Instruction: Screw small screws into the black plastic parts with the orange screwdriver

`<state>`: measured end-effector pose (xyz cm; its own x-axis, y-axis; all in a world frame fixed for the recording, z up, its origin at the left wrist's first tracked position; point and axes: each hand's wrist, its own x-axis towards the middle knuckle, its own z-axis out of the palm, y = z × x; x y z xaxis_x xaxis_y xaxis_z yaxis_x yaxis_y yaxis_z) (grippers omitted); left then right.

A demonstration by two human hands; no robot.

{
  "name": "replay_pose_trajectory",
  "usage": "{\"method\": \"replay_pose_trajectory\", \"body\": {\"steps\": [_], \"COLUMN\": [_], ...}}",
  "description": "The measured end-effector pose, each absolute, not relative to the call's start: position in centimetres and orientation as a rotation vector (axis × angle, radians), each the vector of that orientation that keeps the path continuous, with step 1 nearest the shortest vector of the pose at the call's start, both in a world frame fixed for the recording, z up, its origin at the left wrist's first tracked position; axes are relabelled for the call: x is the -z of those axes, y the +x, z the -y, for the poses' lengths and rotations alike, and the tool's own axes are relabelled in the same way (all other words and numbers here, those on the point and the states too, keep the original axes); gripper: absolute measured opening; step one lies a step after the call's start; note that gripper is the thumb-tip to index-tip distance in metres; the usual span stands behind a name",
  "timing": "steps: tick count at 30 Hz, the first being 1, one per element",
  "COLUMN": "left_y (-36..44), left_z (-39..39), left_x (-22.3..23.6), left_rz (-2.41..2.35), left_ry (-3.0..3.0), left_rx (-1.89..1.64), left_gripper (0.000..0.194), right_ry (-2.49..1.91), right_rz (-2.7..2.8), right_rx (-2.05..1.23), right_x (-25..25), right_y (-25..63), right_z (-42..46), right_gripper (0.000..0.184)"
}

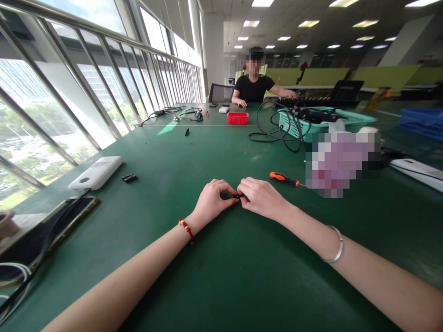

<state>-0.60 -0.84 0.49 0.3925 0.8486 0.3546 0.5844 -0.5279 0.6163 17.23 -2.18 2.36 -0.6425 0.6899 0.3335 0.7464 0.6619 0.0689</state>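
Right here, low over the green worktop [207, 276], my 2 hands meet on a small black part [237, 196]. My left hand [212, 198] takes the left end, thumb and forefinger curved into a ring, their tips pinched on it. Opposite, my right hand [258, 196] has its fingers folded and thumb tucked below, tips gathered on the other end. There's barely any gap at either pinch! Whether the part touches the worktop or hangs just above it, I can't tell, and my fingertips hide most of its shape.

How does it handle? Light, I'd judge, next to nothing to lift, and probably stiff like hard plastic. Smooth faces that small could skid from under a fingertip, and a thin edge might snap if bent. The sensible hold is a gentle fingertip pinch at each of the 2 ends, leaving the middle in sight.

Just beyond my right hand lies an orange-and-black screwdriver [284, 179], its shaft pointing right. Over to the left, a black piece [129, 178] sits near a white device [98, 173]. Farther out, there's 1 red tray [237, 121] and a turquoise basket [292, 125] of dark gear, and across from me, a person in a black top [254, 88].
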Motion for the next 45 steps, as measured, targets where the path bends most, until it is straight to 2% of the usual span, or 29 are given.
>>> {"method": "replay_pose_trajectory", "body": {"steps": [14,16,22,29,31,37,39,42,45], "left_y": [-0.5,-0.5,-0.5,-0.6,-0.6,-0.4,-0.4,-0.5,-0.5], "left_z": [0.9,1.1,1.4,1.0,1.0,0.8,0.7,0.5,0.5], "left_x": [-0.6,-0.7,-0.8,-0.5,-0.5,-0.6,-0.6,-0.5,-0.3], "left_rz": [-1.341,-1.426,-1.617,-1.588,-1.584,-1.615,-1.627,-1.64,-1.628], "left_ry": [2.254,2.263,2.33,2.316,2.308,2.309,2.294,2.264,2.279], "left_rx": [-0.862,-0.844,-0.77,-0.748,-0.742,-0.751,-0.755,-0.762,-0.775], "left_gripper": [0.007,0.01,0.015,0.014,0.014,0.015,0.016,0.017,0.02], "right_ry": [-1.14,-1.19,-2.057,-2.284,-2.26,-2.046,-1.656,-1.146,-0.918], "right_rz": [2.573,2.494,2.196,2.187,2.17,2.121,1.985,1.725,1.554], "right_rx": [0.283,0.304,0.361,0.194,0.169,0.062,-0.083,-0.345,-0.503], "right_x": [-2.3,-2.8,-4.7,-4.6,-4.4,-6.6,-8.1,-9.7,-9.2], "right_y": [17.6,18.5,23.1,24.0,23.8,22.8,21.9,19.7,17.5], "right_z": [2.0,1.8,0.9,0.6,0.3,-1.0,-1.2,-1.0,-0.4], "right_gripper": [0.012,0.021,0.027,0.014,0.012,0.029,0.031,0.018,0.017]}}
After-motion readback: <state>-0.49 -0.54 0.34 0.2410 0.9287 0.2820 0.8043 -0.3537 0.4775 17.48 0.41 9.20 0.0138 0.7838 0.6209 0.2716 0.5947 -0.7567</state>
